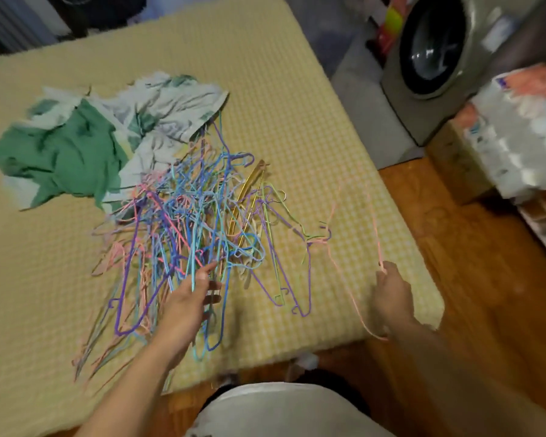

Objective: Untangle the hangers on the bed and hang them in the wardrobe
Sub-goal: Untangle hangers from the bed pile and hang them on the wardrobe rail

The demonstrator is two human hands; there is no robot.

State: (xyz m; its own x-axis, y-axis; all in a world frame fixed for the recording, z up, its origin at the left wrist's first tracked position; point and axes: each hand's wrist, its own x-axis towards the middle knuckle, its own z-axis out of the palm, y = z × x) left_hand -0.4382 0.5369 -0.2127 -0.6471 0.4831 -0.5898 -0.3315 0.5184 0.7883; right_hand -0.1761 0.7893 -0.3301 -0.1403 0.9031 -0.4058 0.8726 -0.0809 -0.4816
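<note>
A tangled heap of thin wire hangers [183, 222] in blue, purple, pink, green and gold lies on the bed [297, 89], which has a yellow checked cover. My left hand [193, 298] reaches into the near side of the heap and its fingers curl round a light blue hanger. My right hand [391, 291] is over the bed's right corner and pinches a pink hanger [353, 260], lifted apart from the heap. The wardrobe is not in view.
A crumpled green and white cloth [101, 137] lies on the bed behind the heap. A washing machine [435, 58] stands to the right of the bed, with stacked packages [517, 130] beside it. Wooden floor [486, 279] runs along the bed's right side.
</note>
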